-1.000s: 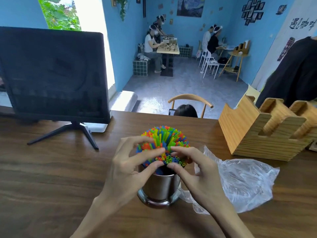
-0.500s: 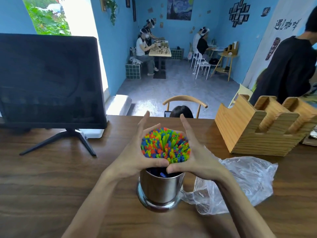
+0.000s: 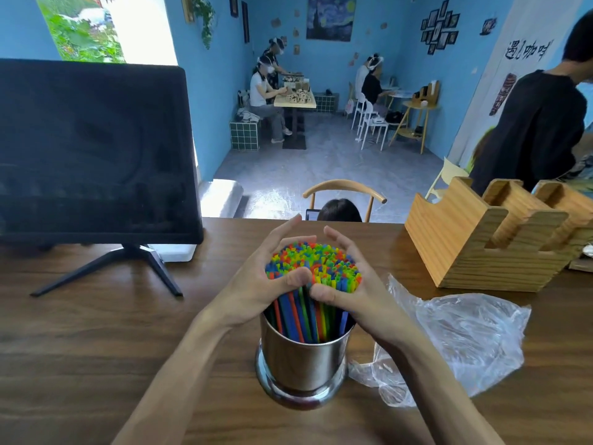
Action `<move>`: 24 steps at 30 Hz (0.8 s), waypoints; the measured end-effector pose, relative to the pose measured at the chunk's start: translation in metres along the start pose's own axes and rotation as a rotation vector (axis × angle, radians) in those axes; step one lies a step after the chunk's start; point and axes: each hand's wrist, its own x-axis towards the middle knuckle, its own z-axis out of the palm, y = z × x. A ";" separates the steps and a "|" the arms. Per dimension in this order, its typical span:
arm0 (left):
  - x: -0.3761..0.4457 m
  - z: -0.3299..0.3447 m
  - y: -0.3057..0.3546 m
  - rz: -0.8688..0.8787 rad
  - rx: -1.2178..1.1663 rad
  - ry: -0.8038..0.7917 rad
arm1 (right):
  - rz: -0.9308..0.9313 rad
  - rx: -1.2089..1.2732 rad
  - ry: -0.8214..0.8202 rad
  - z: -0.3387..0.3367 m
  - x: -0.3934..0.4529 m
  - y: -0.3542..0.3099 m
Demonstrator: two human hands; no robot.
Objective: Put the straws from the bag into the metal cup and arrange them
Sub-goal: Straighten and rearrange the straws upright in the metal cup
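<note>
A thick bundle of coloured straws [image 3: 316, 264] stands in a shiny metal cup [image 3: 303, 364] on the wooden table [image 3: 96, 348]. My left hand [image 3: 256, 284] cups the bundle from the left, thumb across its near side and fingers curved round the far side. From the right, my right hand [image 3: 349, 290] wraps the bundle the same way. The two thumbs nearly meet in front. An empty clear plastic bag [image 3: 462, 338] lies crumpled on the table just right of the cup.
A black monitor [image 3: 93, 152] on a tripod foot stands at the left back. A wooden slotted holder [image 3: 487, 239] sits at the right back. A person in black stands behind it. A chair back shows past the far table edge.
My hands have closed in round the straw bundle, gathering it tighter, and the straw tops now sit higher above the cup rim. The view has dipped slightly toward the cup.
</note>
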 end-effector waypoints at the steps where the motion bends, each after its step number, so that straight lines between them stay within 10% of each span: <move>1: 0.000 -0.002 0.002 -0.009 -0.004 -0.015 | -0.007 -0.005 0.001 -0.001 0.000 0.000; 24: 0.031 -0.023 0.054 -0.206 0.356 -0.006 | -0.065 -0.064 -0.041 -0.009 -0.002 -0.007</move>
